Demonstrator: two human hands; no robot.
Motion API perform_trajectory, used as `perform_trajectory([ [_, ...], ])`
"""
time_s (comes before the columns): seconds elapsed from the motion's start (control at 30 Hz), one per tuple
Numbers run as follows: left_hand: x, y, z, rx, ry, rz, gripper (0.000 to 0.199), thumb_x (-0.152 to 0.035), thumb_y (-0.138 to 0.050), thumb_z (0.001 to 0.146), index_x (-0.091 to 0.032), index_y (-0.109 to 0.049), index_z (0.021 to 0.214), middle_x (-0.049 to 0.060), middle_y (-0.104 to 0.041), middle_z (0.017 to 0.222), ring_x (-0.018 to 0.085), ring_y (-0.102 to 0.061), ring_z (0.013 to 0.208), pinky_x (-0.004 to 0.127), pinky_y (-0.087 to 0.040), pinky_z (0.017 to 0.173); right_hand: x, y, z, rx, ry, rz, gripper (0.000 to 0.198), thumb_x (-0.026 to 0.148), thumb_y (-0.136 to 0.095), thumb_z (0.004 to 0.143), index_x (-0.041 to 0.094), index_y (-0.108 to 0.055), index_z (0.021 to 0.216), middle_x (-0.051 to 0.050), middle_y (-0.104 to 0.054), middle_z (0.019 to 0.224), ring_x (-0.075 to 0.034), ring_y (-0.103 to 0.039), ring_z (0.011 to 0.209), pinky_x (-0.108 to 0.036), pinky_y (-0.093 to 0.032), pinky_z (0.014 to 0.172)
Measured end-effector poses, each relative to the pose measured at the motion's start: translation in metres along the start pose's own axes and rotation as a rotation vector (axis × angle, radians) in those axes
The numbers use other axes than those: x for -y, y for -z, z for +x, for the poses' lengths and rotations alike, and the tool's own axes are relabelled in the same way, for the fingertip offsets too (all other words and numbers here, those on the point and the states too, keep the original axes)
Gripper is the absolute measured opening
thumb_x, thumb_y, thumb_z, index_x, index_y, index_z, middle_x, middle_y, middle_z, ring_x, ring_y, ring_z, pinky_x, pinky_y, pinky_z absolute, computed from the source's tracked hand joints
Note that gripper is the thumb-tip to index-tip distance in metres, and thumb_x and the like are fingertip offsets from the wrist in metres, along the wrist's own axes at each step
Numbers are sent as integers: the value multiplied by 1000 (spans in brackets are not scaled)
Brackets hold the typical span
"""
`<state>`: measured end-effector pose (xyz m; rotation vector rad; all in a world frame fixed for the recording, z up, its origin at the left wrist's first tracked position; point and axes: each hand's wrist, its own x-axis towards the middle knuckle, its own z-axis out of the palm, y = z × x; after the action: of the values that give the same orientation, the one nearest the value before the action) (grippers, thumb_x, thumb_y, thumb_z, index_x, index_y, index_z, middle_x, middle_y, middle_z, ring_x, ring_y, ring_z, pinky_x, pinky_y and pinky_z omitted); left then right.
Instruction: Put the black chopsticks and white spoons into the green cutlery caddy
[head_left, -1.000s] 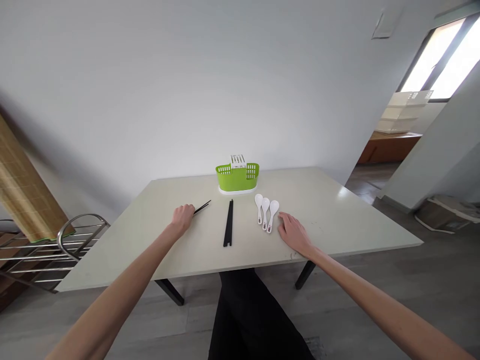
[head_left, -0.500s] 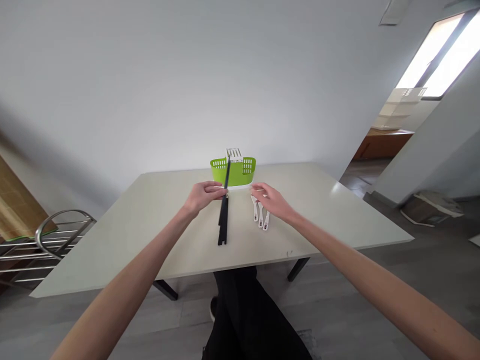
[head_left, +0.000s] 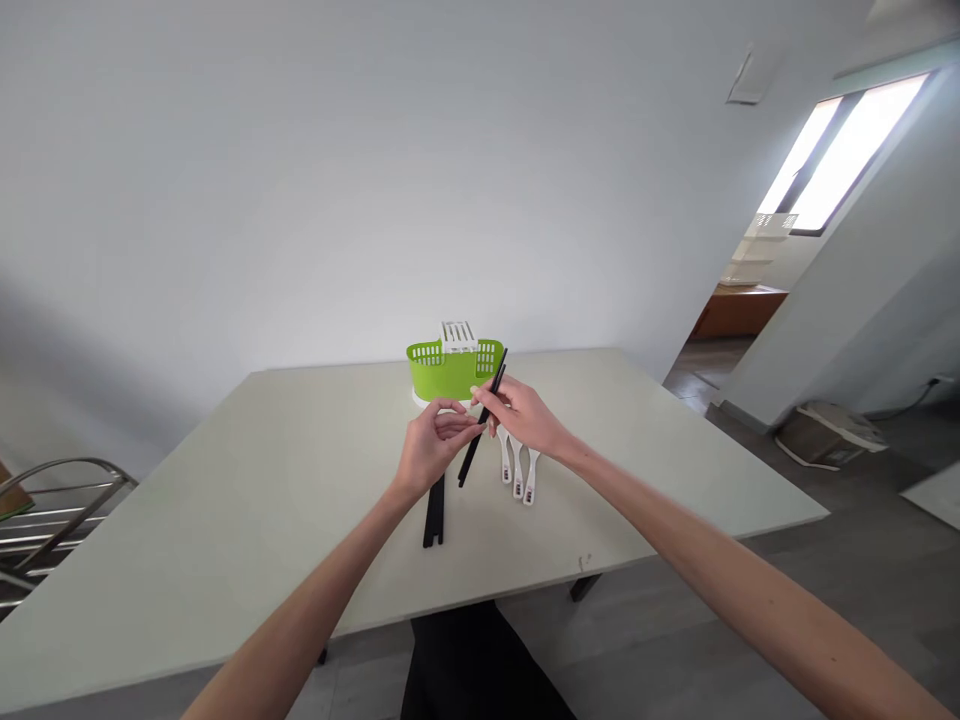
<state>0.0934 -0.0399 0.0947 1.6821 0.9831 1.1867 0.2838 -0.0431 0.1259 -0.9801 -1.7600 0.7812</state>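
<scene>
Head view: both hands meet above the bench (head_left: 225, 520), pinching a pair of black chopsticks (head_left: 487, 410) held tilted. Right hand (head_left: 521, 415) grips mid-shaft, left hand (head_left: 431, 450) fingers touch lower down. Just beyond the hands stands a green basket (head_left: 442, 370); white spoons (head_left: 517, 475) lie below the right hand, more black chopsticks (head_left: 433, 510) below the left.

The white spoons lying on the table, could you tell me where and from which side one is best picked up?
Probably by a handle end. The white spoons lie flat on the table, side by side, bowls toward the green basket under the right hand, handles pointing at the person. Come from above on the near side and pinch one handle across its width.
</scene>
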Motion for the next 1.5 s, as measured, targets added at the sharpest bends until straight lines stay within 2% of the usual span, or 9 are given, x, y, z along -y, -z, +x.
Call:
perform_trajectory([
  [0.17,31,17,13,-27,-16,123,48,-58,-78,83,-24,-64,113,11,-80,113,27,-77,105,39,-61,89,-13,1,2,75,39,-44,54,71,-46,101,22,-63,89,-4,-59,107,-9,-64,60,-29,-62,64],
  [0.47,108,105,24,-514,130,75,56,-72,-66,85,-18,-65,97,7,-74,86,17,-66,73,28,-54,61,-22,-9,3,138,35,-10,47,63,-47,105,22,-63,88,-3,-54,103,-11,-61,66,-31,-65,65],
  [0.63,115,107,23,-402,159,57,56,-74,-64,85,-18,-65,94,4,-71,81,15,-61,64,27,-51,56,-28,-18,2,145,-10,-43,45,61,-49,105,22,-65,87,-4,-56,103,-12,-61,66,-33,-64,64],
  [0.83,119,104,20,-338,175,95,58,-76,-61,86,-19,-65,91,6,-72,80,16,-61,62,27,-49,55,-4,-8,0,24,0,-156,39,60,-49,105,25,-65,97,-4,-65,98,-15,-57,67,-30,-53,60],
  [1.03,117,103,15,-317,171,102,59,-78,-58,87,-20,-65,91,4,-71,76,15,-60,59,27,-49,54,16,1,7,24,-26,-344,53,64,-37,108,26,-62,81,4,-46,61,-14,-44,51,-31,-44,59],
  [1.13,114,103,14,-315,179,105,58,-77,-57,88,-20,-65,90,4,-72,76,16,-61,60,27,-48,53,22,5,28,24,-22,-298,58,70,-36,105,26,-60,78,4,-47,57,-14,-47,49,-30,-44,56],
  [1.3,114,104,14,-302,187,136,54,-75,-54,90,-21,-65,89,4,-73,76,16,-63,60,28,-49,55,29,25,108,-254,115,-161,61,80,-41,98,24,-56,80,2,-55,63,-15,-61,56,-29,-52,60],
  [1.4,115,104,15,-294,198,136,53,-74,-55,91,-22,-65,88,3,-72,75,16,-63,60,28,-49,55,19,30,166,-368,189,-126,65,84,-35,96,24,-55,82,2,-54,65,-15,-65,60,-28,-54,61],
  [1.5,115,104,15,-293,211,126,52,-73,-54,91,-22,-64,88,3,-72,75,16,-62,59,28,-48,55,-4,22,208,-329,201,-164,68,84,-34,96,22,-57,82,2,-55,64,-14,-65,60,-27,-54,63],
])
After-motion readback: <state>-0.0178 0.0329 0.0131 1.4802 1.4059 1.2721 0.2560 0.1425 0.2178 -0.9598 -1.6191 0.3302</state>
